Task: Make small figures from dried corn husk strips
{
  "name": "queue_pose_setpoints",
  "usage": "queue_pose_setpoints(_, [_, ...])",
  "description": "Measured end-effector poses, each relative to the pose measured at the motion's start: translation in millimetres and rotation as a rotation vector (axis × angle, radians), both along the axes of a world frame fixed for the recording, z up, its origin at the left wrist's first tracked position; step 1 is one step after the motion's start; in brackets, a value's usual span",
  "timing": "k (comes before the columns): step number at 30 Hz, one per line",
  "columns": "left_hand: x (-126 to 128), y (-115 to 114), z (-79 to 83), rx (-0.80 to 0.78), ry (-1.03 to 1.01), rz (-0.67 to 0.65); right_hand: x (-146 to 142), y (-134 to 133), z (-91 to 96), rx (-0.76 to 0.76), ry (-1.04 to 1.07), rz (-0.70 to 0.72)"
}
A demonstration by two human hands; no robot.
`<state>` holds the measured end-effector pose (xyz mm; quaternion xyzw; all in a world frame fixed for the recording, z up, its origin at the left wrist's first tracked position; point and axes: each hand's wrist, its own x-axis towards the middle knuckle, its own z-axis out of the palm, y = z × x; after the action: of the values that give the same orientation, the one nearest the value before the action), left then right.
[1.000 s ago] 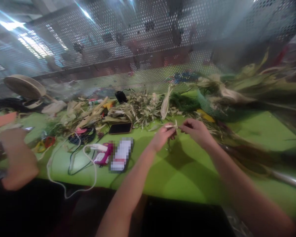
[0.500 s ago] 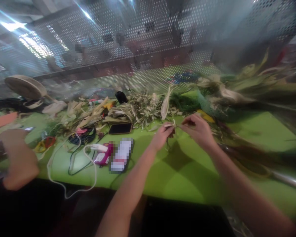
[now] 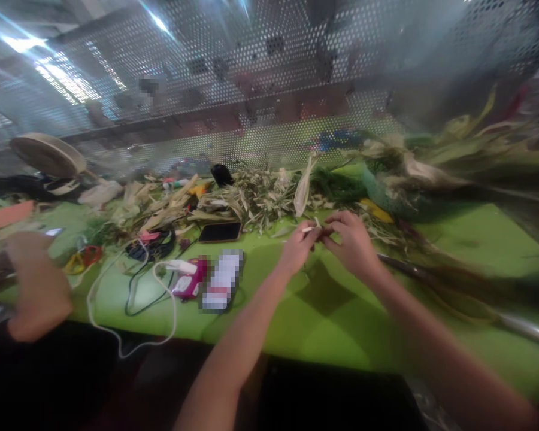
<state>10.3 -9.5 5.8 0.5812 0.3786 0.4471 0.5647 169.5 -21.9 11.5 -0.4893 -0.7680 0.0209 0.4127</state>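
My left hand [image 3: 296, 248] and my right hand [image 3: 348, 239] meet above the green table [image 3: 323, 323], fingers pinched together on a small pale strip of dried husk [image 3: 312, 226]. The strip sticks out to the left of my left fingertips. A pile of dried leaves and husks [image 3: 251, 200] lies just beyond my hands. Both forearms reach in from the lower edge of the view.
A black phone [image 3: 219, 231] lies left of my hands, beside a pink glue gun [image 3: 186, 281] with a white cord [image 3: 117, 335]. Another person's hand [image 3: 33, 281] is at the far left. Green stalks and husks [image 3: 431, 164] pile up at the right. A perforated metal wall [image 3: 260, 72] stands behind.
My right hand has moved left and closed in on my left hand; the two hands now touch around the husk strip.
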Motion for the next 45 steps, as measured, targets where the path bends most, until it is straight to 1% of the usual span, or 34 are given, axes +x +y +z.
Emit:
queue_pose_setpoints(2, [2.0,1.0,-2.9,-0.038,-0.065,0.014,-1.0,-1.5,1.0,0.002,-0.047,-0.005])
queue_pose_setpoints(4, [4.3,1.7,-4.9,-0.114,-0.160,0.031,-1.6,-3.1,2.4,0.007,-0.101,-0.015])
queue_pose_setpoints(8, [7.3,1.1,-4.9,-0.213,-0.288,0.079,-2.9,-6.2,5.3,0.018,-0.183,-0.037])
queue_pose_setpoints(13, [6.0,0.8,-3.1,-0.205,-0.329,0.083,-3.2,-8.0,6.9,0.035,-0.219,-0.044])
queue_pose_setpoints(15, [3.6,1.9,-2.8,-0.182,-0.306,0.074,-1.4,-7.0,7.2,0.015,-0.207,-0.033])
queue_pose_setpoints(17, [0.4,3.6,-3.1,-0.152,-0.227,0.054,1.9,-4.9,7.9,-0.023,-0.142,0.004])
queue_pose_setpoints(21, [-4.3,5.6,-4.9,-0.025,-0.019,-0.011,8.8,-0.8,11.3,-0.133,0.149,0.090])
queue_pose_setpoints(23, [-4.2,4.7,-6.0,0.027,0.048,-0.055,10.1,-0.3,13.5,-0.223,0.270,0.097])
queue_pose_setpoints(25, [-2.8,3.1,-6.8,0.043,0.081,-0.092,9.6,-0.6,15.4,-0.331,0.367,0.102])
queue_pose_setpoints(27, [-1.4,1.8,-7.1,0.039,0.084,-0.106,8.1,-1.3,16.6,-0.435,0.469,0.108])
queue_pose_setpoints(29, [-0.9,1.2,-6.7,0.031,0.077,-0.105,6.6,-1.9,16.8,-0.502,0.567,0.088])
queue_pose_setpoints(31, [-1.2,0.7,-5.5,0.035,0.088,-0.105,5.3,-2.4,15.8,-0.528,0.632,0.048])
queue_pose_setpoints(34, [-2.5,0.0,-3.1,0.071,0.136,-0.124,3.7,-3.1,13.4,-0.527,0.702,-0.014])
queue_pose_setpoints(37, [-3.1,-0.1,-2.3,0.082,0.144,-0.142,3.3,-4.0,14.2,-0.544,0.756,-0.038])
queue_pose_setpoints(40, [-3.2,1.1,-4.0,0.007,0.072,-0.137,5.2,-4.2,18.7,-0.582,0.760,-0.006])
queue_pose_setpoints(42, [-3.1,2.2,-5.6,-0.051,0.010,-0.126,7.4,-3.6,21.1,-0.611,0.768,0.056])
queue_pose_setpoints(45, [-3.2,3.7,-7.3,-0.094,-0.052,-0.107,9.7,-2.2,21.2,-0.657,0.791,0.142])
